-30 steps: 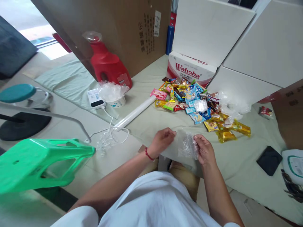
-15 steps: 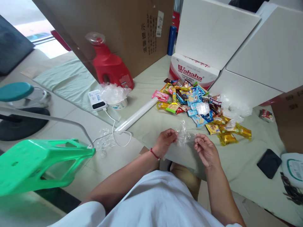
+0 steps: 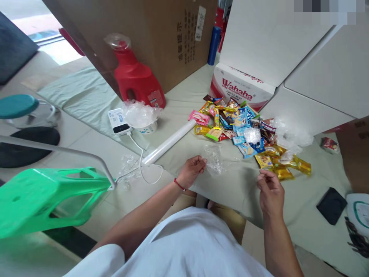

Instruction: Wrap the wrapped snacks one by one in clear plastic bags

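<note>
My left hand (image 3: 190, 172), with a red cord at its wrist, pinches the edge of a clear crinkled plastic film (image 3: 215, 161). The film hangs over the green cloth, to the right of those fingers. Well off to the right, my right hand (image 3: 271, 190) is raised with thumb and fingers pressed together. Whether a strip of film is between its fingertips I cannot make out. Beyond both hands lies a heap of wrapped snacks (image 3: 240, 117), with a small bundle in clear wrap (image 3: 252, 135) on top. A long white roll (image 3: 170, 141) lies left of the heap.
Yellow snack packets (image 3: 302, 164) and crumpled clear plastic (image 3: 294, 134) lie at the heap's right. A Wahaha box (image 3: 240, 86) stands behind. Leftward are a red jug (image 3: 140, 79), a plastic-topped tub (image 3: 148, 127), a white cable (image 3: 140, 163) and a green stool (image 3: 57, 196). A dark pouch (image 3: 331, 206) lies right.
My hands have moved apart: the right went rightward, the left slightly left. The film, stretched between both hands before, now hangs from my left hand.
</note>
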Demonstrator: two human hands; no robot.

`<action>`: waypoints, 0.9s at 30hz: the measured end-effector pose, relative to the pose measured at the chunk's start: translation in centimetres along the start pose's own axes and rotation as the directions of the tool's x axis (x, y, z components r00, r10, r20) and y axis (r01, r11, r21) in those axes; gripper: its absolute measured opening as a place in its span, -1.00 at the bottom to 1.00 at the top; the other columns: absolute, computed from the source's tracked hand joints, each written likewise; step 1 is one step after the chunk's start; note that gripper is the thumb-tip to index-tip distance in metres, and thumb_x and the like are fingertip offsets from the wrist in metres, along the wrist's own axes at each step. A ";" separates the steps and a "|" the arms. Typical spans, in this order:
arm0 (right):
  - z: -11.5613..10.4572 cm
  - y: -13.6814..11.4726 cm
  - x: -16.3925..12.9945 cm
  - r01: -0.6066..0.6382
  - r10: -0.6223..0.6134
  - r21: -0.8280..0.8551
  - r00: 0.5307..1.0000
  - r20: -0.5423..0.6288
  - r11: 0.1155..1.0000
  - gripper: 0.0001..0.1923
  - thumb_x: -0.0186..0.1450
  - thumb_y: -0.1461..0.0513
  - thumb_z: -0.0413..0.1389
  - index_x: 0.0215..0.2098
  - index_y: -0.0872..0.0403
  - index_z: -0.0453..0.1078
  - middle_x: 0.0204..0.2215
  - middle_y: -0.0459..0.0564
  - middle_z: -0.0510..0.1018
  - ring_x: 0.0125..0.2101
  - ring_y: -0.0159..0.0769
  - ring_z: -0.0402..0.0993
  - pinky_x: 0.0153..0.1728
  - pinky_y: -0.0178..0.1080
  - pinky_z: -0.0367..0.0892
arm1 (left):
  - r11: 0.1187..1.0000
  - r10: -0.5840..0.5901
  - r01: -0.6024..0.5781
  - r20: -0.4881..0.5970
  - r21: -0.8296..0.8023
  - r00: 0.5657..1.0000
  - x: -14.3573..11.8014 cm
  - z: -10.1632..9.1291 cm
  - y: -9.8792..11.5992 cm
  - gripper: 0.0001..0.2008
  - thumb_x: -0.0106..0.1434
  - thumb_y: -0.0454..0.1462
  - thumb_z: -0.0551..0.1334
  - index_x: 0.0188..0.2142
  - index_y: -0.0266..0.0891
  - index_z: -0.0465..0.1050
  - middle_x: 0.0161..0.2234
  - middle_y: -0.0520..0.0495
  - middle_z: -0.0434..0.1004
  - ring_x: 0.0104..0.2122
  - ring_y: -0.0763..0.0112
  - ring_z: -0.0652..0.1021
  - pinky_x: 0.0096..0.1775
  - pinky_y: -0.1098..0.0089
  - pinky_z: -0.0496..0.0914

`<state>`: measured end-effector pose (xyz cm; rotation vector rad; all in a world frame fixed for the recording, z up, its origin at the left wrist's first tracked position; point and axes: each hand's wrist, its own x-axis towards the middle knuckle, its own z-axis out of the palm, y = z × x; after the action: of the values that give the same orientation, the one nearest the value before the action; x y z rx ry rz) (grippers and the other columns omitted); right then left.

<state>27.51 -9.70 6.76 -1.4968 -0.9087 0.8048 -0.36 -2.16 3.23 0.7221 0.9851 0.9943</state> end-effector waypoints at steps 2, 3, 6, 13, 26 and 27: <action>1.9 -0.4 -0.8 0.166 -0.142 -0.156 0.978 0.153 0.974 -0.67 0.27 0.08 0.31 -0.02 -0.04 0.53 -0.10 -0.01 0.47 -0.44 -0.42 0.26 -0.36 -0.29 0.32 | 0.999 0.004 -0.004 0.014 0.034 1.000 0.1 0.2 -0.2 -0.41 -0.01 0.18 0.49 -0.48 -0.22 0.30 -0.57 0.13 0.35 -0.57 0.60 0.29 -0.46 0.47 0.14; 3.0 -0.5 -1.1 0.214 -0.154 -0.210 0.951 0.268 0.954 -0.60 0.29 0.08 0.29 0.07 -0.05 0.50 0.03 0.04 0.45 -0.46 -0.43 0.26 -0.36 -0.26 0.34 | 0.998 0.007 -0.008 0.021 0.054 1.000 0.1 0.2 -0.3 -0.41 0.00 0.18 0.48 -0.49 -0.22 0.31 -0.57 0.14 0.34 -0.57 0.60 0.29 -0.46 0.47 0.13; 6.5 -0.5 -1.0 0.272 -0.105 -0.291 0.870 0.483 0.917 -0.51 0.31 0.06 0.24 0.19 -0.05 0.44 0.08 0.09 0.48 -0.50 -0.42 0.27 -0.38 -0.23 0.36 | 0.996 0.025 -0.029 0.044 0.085 0.999 -0.3 0.4 -0.3 -0.43 0.04 0.18 0.46 -0.48 -0.22 0.31 -0.58 0.14 0.31 -0.56 0.58 0.27 -0.45 0.46 0.12; 9.6 0.3 0.0 0.124 0.003 -0.260 0.898 0.440 0.958 -0.68 0.31 -0.02 0.21 -0.19 0.02 0.62 -0.49 -0.11 0.49 -0.50 -0.37 0.27 -0.42 -0.29 0.23 | 0.987 -0.034 0.009 0.149 0.163 0.988 -1.5 0.5 -0.2 -0.47 -0.14 0.04 0.58 -0.40 -0.28 0.49 -0.46 0.06 0.45 -0.44 0.51 0.39 -0.34 0.44 0.23; 0.5 1.6 0.6 -0.238 0.238 -0.013 0.966 0.103 0.971 -0.53 0.07 -0.09 0.41 -0.22 0.05 0.62 -0.45 -0.08 0.56 -0.60 -0.47 0.12 -0.63 -0.35 0.05 | 0.979 -0.203 0.203 -0.010 0.021 0.979 -2.7 -4.8 1.5 -0.67 -0.14 -0.17 0.53 -0.47 -0.28 0.48 -0.57 0.08 0.38 -0.60 0.61 0.30 -0.58 0.54 0.07; -0.5 1.9 0.8 -0.240 0.248 -0.082 0.962 0.114 0.967 -0.53 0.06 -0.10 0.40 -0.23 0.05 0.63 -0.44 -0.07 0.59 -0.59 -0.45 0.16 -0.62 -0.35 0.08 | 0.974 -0.210 0.211 -0.020 0.086 0.978 -2.9 -5.2 1.5 -0.67 -0.12 -0.16 0.52 -0.47 -0.27 0.49 -0.60 0.09 0.36 -0.61 0.61 0.29 -0.59 0.54 0.05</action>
<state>28.46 -9.32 4.97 -1.6545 -0.8586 1.0657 -6.21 -3.93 3.40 0.6701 1.0962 0.7741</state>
